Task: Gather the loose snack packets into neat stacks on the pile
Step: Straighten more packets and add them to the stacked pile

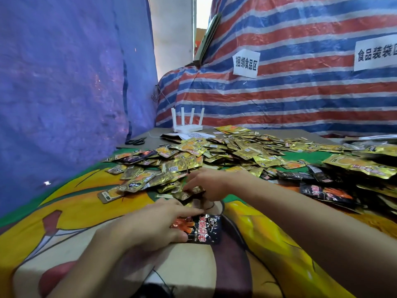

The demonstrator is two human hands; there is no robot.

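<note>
- Striped tarpaulin (300,93) backs a printed cloth (86,211).
- The right hand (210,183) pinches a gold packet (189,195) at the near edge of the pile (214,151).
- The left hand (150,226) curls round a black packet (204,231), nearer the body.
- The packets look light, thin and slick, so sealed edges are probably the best hold.

Blue tarp (64,82) left, striped tarp (300,93) behind, bright doorway (203,11) between.
</note>
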